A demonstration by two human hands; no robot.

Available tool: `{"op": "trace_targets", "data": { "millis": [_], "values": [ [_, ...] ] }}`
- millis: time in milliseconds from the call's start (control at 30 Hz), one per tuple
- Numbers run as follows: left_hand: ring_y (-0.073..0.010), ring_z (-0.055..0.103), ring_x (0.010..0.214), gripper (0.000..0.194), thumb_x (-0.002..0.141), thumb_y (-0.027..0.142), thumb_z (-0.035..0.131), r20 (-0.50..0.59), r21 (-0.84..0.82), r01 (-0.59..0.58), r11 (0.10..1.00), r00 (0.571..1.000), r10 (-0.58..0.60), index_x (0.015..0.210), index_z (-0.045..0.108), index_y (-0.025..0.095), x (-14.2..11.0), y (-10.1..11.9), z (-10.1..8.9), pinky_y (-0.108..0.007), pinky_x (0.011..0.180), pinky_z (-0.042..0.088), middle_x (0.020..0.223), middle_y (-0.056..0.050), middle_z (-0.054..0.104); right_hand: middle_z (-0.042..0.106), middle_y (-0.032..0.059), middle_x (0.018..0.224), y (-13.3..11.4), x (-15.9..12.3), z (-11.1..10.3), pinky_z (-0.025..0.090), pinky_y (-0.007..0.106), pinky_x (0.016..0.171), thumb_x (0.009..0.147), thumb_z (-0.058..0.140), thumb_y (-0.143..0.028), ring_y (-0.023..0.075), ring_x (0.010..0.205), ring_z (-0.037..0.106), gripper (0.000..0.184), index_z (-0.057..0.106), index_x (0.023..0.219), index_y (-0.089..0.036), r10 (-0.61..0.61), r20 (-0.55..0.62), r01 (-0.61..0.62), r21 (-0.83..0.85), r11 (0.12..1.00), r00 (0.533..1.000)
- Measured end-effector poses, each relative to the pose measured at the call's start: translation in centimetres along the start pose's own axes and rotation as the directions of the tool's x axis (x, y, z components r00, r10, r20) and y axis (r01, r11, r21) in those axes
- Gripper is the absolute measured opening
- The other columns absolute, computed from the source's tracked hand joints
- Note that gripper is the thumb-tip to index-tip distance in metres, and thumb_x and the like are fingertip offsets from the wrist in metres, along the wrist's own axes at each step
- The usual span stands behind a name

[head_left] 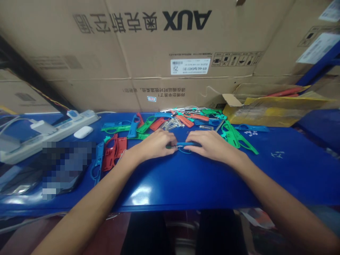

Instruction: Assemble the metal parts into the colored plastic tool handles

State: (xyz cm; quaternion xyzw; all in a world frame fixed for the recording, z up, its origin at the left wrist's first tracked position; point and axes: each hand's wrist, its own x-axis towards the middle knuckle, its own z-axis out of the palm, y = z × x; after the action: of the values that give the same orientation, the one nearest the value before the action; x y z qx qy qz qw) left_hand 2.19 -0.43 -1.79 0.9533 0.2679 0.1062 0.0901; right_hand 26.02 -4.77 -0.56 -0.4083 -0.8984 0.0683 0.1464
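Observation:
Between my hands, just above the front part of the blue table [164,187], is a blue plastic lighter casing [185,144] with a curved trigger loop on its near side. My left hand [159,143] pinches its left end, where a thin metallic bit shows. The fingers of my right hand [208,144] are closed on the right end. Both hands cover much of the casing, so its inside is hidden. Just beyond them lie clear fuel tanks [172,124] and orange casings [186,119]. Red casing halves [114,152] and a blue casing half [98,163] rest by my left forearm.
Green casings [236,136] spread right of my right hand. A taped cardboard box [262,109] holds red pieces at the back right. On the left are a power strip [53,132], a white earbud case [83,132] and phones [71,170]. A large carton [148,53] stands behind.

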Motion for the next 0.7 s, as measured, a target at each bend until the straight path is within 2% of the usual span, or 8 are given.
{"op": "trace_targets", "data": {
  "millis": [100, 233, 300, 367, 433, 600, 700],
  "values": [
    [-0.0185, 0.065, 0.085, 0.018, 0.093, 0.031, 0.06, 0.007, -0.006, 0.018, 1.0, 1.0, -0.018, 0.096, 0.071, 0.017, -0.1, -0.1, -0.1, -0.033, 0.081, 0.046, 0.096, -0.005, 0.072, 0.075, 0.0059, 0.109, 0.8, -0.2, -0.5, 0.046, 0.031, 0.085, 0.101, 0.052, -0.041, 0.0215, 0.1, 0.068, 0.028, 0.073, 0.105, -0.022, -0.012, -0.058, 0.018, 0.101, 0.995, 0.998],
    [-0.0196, 0.065, 0.097, 0.022, 0.096, 0.034, 0.061, 0.004, -0.03, 0.032, 0.999, 0.999, -0.032, 0.11, 0.069, 0.019, -0.2, 0.0, -0.1, -0.033, 0.087, 0.047, 0.108, -0.005, 0.07, 0.074, 0.007, 0.116, 2.1, -0.5, -1.7, 0.046, 0.032, 0.091, 0.102, 0.047, -0.04, 0.0222, 0.104, 0.067, 0.032, 0.071, 0.113, -0.02, 0.075, -0.127, -0.05, 0.191, 0.98, 0.989],
    [-0.0206, 0.064, 0.102, 0.03, 0.098, 0.04, 0.06, -0.02, -0.038, 0.021, 0.999, 1.0, -0.022, 0.117, 0.067, 0.019, -0.2, 0.2, 0.0, -0.034, 0.091, 0.047, 0.112, -0.006, 0.069, 0.075, 0.006, 0.102, 2.7, -0.6, -2.1, 0.047, 0.03, 0.082, 0.104, 0.043, -0.042, 0.0198, 0.09, 0.066, 0.036, 0.071, 0.106, -0.019, 0.092, -0.073, -0.074, 0.211, 0.975, 0.993],
    [-0.0216, 0.063, 0.107, 0.036, 0.099, 0.046, 0.057, -0.035, -0.039, 0.003, 0.999, 0.999, -0.004, 0.12, 0.066, 0.019, -0.1, 0.5, 0.3, -0.035, 0.095, 0.046, 0.115, -0.007, 0.068, 0.071, 0.0031, 0.081, 3.1, -0.7, -2.2, 0.044, 0.028, 0.072, 0.105, 0.037, -0.046, 0.0168, 0.072, 0.061, 0.046, 0.07, 0.091, -0.018, 0.088, 0.031, -0.093, 0.233, 0.968, 0.996],
    [-0.0224, 0.063, 0.108, 0.039, 0.099, 0.049, 0.057, -0.041, -0.025, -0.011, 1.0, 0.999, 0.01, 0.121, 0.066, 0.019, 0.1, 0.9, 0.6, -0.036, 0.097, 0.045, 0.116, -0.007, 0.068, 0.065, 0.001, 0.069, 3.3, -0.8, -2.1, 0.042, 0.027, 0.067, 0.104, 0.034, -0.052, 0.0151, 0.065, 0.056, 0.054, 0.068, 0.08, -0.018, 0.08, 0.13, -0.112, 0.261, 0.959, 0.988],
    [-0.0217, 0.066, 0.105, 0.03, 0.096, 0.041, 0.064, -0.05, 0.001, -0.035, 0.999, 0.998, 0.035, 0.115, 0.069, 0.019, 0.5, 1.0, 1.1, -0.036, 0.095, 0.044, 0.113, -0.007, 0.07, 0.06, -0.0007, 0.064, 3.2, -0.9, -1.6, 0.039, 0.027, 0.064, 0.102, 0.032, -0.06, 0.0137, 0.061, 0.051, 0.061, 0.071, 0.08, -0.018, 0.066, 0.22, -0.133, 0.309, 0.942, 0.973],
    [-0.0216, 0.066, 0.104, 0.025, 0.094, 0.038, 0.068, -0.055, 0.011, -0.04, 0.999, 0.998, 0.04, 0.111, 0.071, 0.02, 0.5, 0.9, 1.1, -0.036, 0.094, 0.041, 0.11, -0.005, 0.072, 0.059, -0.0021, 0.064, 3.1, -0.9, -1.3, 0.035, 0.027, 0.061, 0.099, 0.038, -0.063, 0.0128, 0.059, 0.046, 0.059, 0.075, 0.085, -0.018, 0.053, 0.26, -0.144, 0.344, 0.928, 0.964]
  ]
}}
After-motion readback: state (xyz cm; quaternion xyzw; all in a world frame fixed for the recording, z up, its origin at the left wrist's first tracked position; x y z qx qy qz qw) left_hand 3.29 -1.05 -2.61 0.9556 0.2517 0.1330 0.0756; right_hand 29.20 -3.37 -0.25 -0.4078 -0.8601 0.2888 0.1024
